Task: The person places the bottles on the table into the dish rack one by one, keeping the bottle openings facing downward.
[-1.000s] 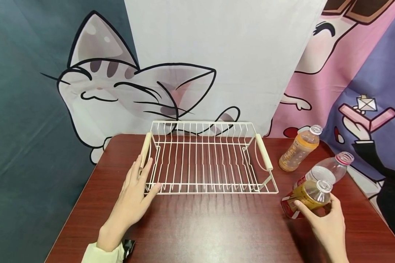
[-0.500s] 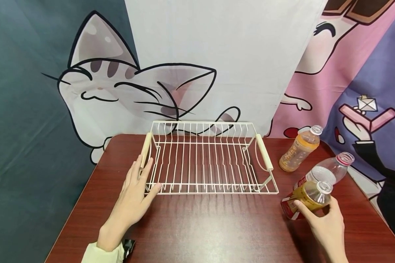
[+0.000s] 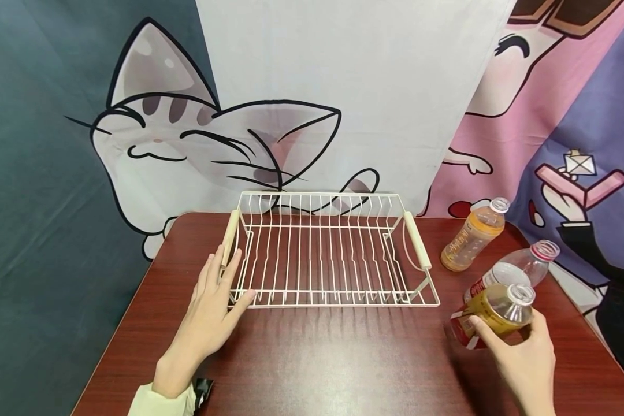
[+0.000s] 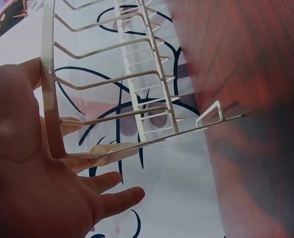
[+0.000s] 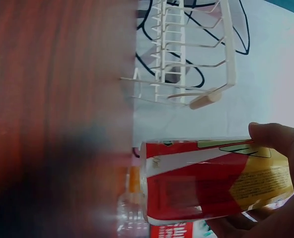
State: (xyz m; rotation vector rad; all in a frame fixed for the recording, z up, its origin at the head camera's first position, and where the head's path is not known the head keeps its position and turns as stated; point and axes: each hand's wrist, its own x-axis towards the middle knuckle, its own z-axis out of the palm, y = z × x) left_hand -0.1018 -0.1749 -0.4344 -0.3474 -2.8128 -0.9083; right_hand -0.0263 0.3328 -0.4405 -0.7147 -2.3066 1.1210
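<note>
Bottle of gold and red [image 3: 491, 312] is being held in the right grip [image 3: 526, 359]; the left grip [image 3: 205, 318] is touching the white rack [image 3: 309, 260] with straight fingers.

From my end, the head cam looks from up high, forward and down, farthest back: rack [image 3: 320, 254] near center, left hand [image 3: 205, 318] at 7–8 o'clock, right hand [image 3: 527, 358] at 4. My left wrist cam: tight in, low, rolled sideways, facing backdrop [image 3: 364, 75]; table [image 3: 322, 358] at 3, rack 10–11. My right wrist cam: also close, low, rolled opposite; table at 9, rack at 1. Head and right wrist share red-gold bottle [image 3: 491, 312].
</note>
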